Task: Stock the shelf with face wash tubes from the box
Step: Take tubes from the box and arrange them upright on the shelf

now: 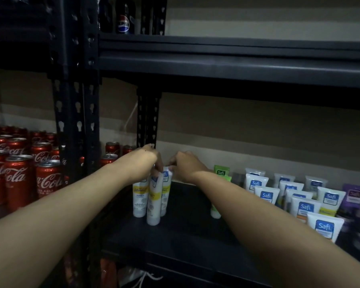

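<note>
The left hand [147, 161] comes in from the left with its fingers curled down over the crimped top of the front tube [154, 201], holding it in a narrow grip. The right hand [186, 166] meets it from the other side, fingertips pinching the top of the back tube [166, 189] (the knuckles hide how far the thumb wraps). The two hands are nearly touching above the tubes. A third tube [140, 197] stands just left of the front tube, pressed against it, its top hidden under the left hand. All three are white with a yellow band and stand upright on their caps. They form a tight cluster near the left end of the dark shelf [185, 229], close to the rear upright [148, 117].

Further right, a green tube [221, 173] stands partly behind the right forearm. Beyond it are rows of white Safi tubes [306, 207], cap-down, with purple tubes [354, 194] at the far right (blurred). In the bay to the left, red cans [19, 177] are packed in rows. A Pepsi bottle [123, 20] stands on the upper shelf [237, 65].
</note>
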